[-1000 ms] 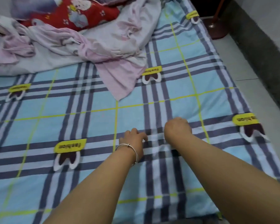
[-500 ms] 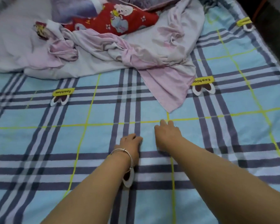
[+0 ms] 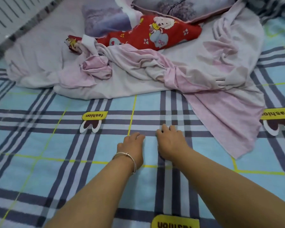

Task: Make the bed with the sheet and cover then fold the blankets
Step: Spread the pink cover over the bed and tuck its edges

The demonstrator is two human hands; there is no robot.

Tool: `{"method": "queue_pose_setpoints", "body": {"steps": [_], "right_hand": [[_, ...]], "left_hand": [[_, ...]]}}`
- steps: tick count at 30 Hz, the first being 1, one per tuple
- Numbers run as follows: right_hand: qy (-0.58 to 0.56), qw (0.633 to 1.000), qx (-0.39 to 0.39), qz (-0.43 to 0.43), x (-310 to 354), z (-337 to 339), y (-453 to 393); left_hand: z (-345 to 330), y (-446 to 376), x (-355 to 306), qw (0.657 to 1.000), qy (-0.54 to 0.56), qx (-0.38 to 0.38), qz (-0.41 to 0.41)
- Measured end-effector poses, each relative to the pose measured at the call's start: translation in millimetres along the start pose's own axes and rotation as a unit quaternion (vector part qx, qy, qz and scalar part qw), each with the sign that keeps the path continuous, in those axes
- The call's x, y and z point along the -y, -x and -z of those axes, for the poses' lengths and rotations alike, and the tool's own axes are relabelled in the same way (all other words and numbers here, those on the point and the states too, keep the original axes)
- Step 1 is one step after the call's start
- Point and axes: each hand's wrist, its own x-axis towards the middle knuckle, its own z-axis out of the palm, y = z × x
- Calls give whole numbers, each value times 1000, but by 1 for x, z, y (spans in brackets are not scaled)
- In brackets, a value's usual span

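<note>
Both hands lie palm-down on the blue plaid sheet (image 3: 39, 145), side by side and just apart, near frame centre. The left hand (image 3: 132, 147), with a silver bangle (image 3: 127, 157) on its wrist, has its fingers bent at the tips against the cloth. The right hand (image 3: 170, 142) spreads slightly curled fingers on the sheet. Whether either pinches fabric cannot be told, as the fingertips hide the contact. At twelve o'clock a crumpled pink blanket (image 3: 155, 71) lies heaped, one corner trailing toward three o'clock. Behind it a red cartoon pillow (image 3: 155, 35) is partly buried. Grey-purple pillows (image 3: 105, 18) are cut off by the top edge.
</note>
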Motion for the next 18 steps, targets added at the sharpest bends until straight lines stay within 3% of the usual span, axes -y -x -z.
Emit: {"method": "queue_pose_setpoints", "body": {"steps": [11,18], "right_hand": [[-44,992,-69,-94,54,31,-126],[-48,969,-155,-189,23,75,-205]], "left_hand": [[64,-106,103,994,-19,-69,-77],[107,-185,125,987,-8,-115,-108]]}}
